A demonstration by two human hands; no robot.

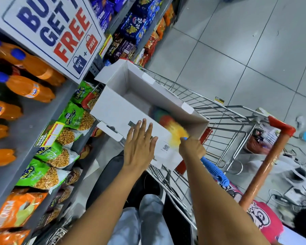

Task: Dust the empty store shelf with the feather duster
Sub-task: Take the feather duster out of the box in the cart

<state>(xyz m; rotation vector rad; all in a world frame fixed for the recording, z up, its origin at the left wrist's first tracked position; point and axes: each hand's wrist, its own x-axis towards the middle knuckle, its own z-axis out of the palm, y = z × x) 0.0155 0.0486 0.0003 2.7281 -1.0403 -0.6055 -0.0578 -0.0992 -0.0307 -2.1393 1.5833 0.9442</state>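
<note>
While left hand lies open, right hand grips blue-handled, yellow-plumed feather duster.

Two bare hands are showing, the left hand and the right hand, along with one feather duster with a ribbed blue plastic handle and multicoloured feathers. One open white cardboard box is sitting in one metal wire shopping cart with an orange handle. At least six orange soda bottles with blue caps are lying on the grey shelf, and one white "buy 1 get 1 free" sign is hanging above them.
</note>
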